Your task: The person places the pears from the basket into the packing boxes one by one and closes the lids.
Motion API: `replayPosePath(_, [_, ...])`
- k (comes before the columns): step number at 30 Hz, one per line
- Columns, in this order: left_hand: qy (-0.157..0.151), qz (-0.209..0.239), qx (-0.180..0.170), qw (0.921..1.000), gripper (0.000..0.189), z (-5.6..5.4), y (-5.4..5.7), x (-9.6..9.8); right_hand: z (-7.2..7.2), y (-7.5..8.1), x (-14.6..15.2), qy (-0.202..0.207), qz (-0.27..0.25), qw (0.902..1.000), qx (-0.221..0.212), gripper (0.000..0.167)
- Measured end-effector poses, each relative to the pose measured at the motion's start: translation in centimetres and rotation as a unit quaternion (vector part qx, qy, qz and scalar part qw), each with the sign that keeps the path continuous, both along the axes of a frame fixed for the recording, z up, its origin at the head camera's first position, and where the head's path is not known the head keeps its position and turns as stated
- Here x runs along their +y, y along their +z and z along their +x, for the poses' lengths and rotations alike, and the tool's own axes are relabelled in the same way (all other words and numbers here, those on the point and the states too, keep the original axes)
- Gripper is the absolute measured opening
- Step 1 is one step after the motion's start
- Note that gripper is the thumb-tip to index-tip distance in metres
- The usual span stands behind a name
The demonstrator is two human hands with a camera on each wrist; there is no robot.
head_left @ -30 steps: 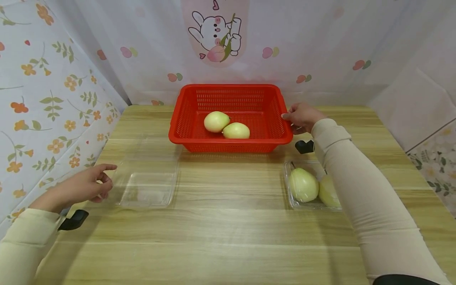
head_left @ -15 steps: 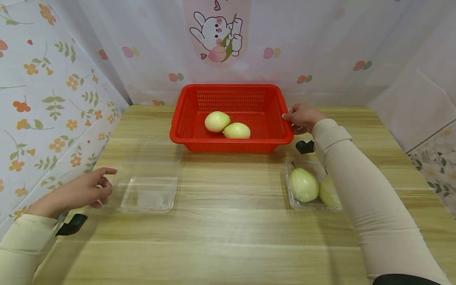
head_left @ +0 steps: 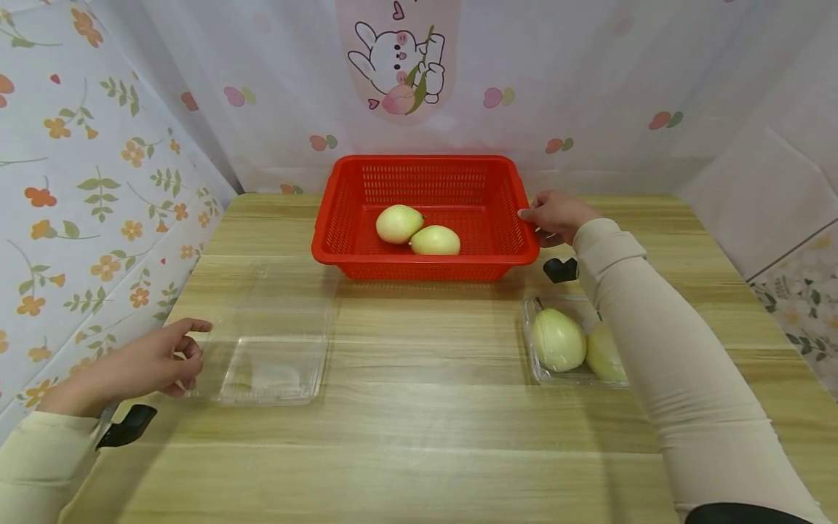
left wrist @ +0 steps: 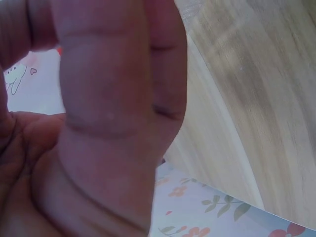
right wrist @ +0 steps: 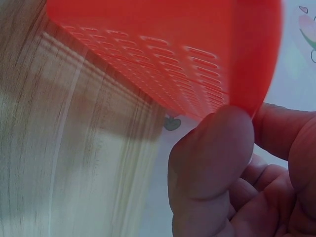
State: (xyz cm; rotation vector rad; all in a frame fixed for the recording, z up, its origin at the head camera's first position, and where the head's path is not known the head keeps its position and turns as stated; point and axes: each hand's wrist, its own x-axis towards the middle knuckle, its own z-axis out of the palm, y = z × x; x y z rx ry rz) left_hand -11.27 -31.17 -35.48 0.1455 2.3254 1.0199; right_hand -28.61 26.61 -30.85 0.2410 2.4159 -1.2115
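In the head view my left hand [head_left: 147, 367] is at the left side of a clear plastic box [head_left: 278, 371], whose lid lies back behind its base. Index finger and thumb appear to pinch the box's left edge; the transparent plastic makes the contact hard to see. In the left wrist view the fingers [left wrist: 106, 89] are bent and the pinch point is out of frame. My right hand [head_left: 559, 215] grips the right rim of a red perforated basket [head_left: 425, 268], thumb on the outside in the right wrist view. Two pale yellow-green pears [head_left: 399, 223] lie in the basket.
A second clear plastic box [head_left: 533, 367] stands front right on the wooden table [head_left: 419, 437], with pears [head_left: 558, 340] in it. My right forearm partly covers it. Behind the basket hangs a printed curtain [head_left: 275, 138]; a floral cloth [head_left: 85, 196] lines the left side.
My left hand has moved a little toward me, and the left clear box has slid nearer with it. The right hand and the basket show hardly any movement.
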Motion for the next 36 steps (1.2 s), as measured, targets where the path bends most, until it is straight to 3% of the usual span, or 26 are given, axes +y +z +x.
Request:
replayPosePath(20, [-0.01,0.012,0.001,0.9999,0.063,1.6,-0.1,0.0,0.0,-0.1,0.0,0.001,-0.001,1.0,0.002,0.019])
replayPosePath(36, [-0.02,0.053,-0.03,0.998,0.063,2.4,-0.3,-0.4,0.1,0.0,0.0,-0.003,0.001,1.0,0.003,0.02])
